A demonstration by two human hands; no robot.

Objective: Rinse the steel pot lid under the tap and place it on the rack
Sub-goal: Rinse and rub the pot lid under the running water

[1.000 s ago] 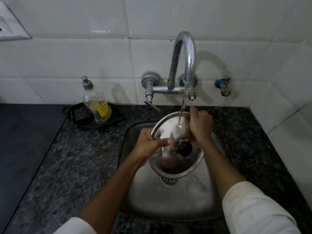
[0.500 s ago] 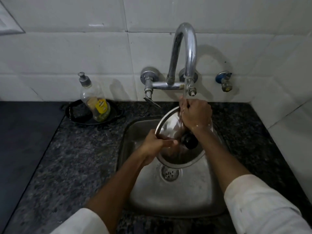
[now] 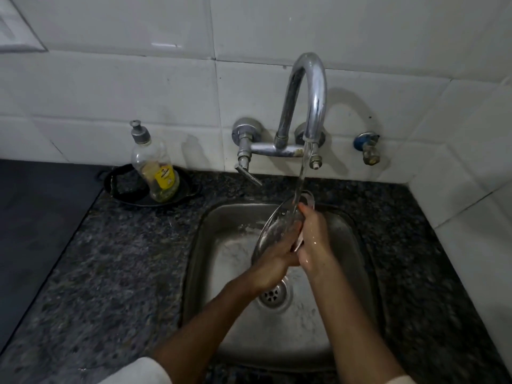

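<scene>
Since earlier: lid (image 3: 278, 227) has turned from near face-on, knob toward the camera, to steeply edge-on; the knob no longer shows, and both hands have closed in on the lower half.

Head view, lid: held over the sink (image 3: 210, 245), well clear of the basin floor, top edge right under the tap (image 3: 310, 95); the stream strikes that upper rim and runs down the metal.

Head view, left hand (image 3: 273, 266): fingers curled round the lower left edge, gripping the lid; thumb side hidden behind the metal.

Head view, right hand (image 3: 314, 241): wet, fingers (image 3: 303, 210) laid flat along the right face and rim, pressing rather than wrapped; whether it pinches the rim I cannot tell.

Head view, surroundings: soap bottle (image 3: 156, 167) stands in a dark dish on the counter (image 3: 124, 259), well apart from the sink. No rack is in view.

Handling, judged: thin steel, so stiff and fairly light, not fragile, but loud and prone to dent if dropped in the basin. Wet and possibly soapy, so slippery on the flat faces.

Where to hold, judged: rim pinched between thumb and fingers, or the knob once turned back up; flat palms alone could let it slide.
</scene>
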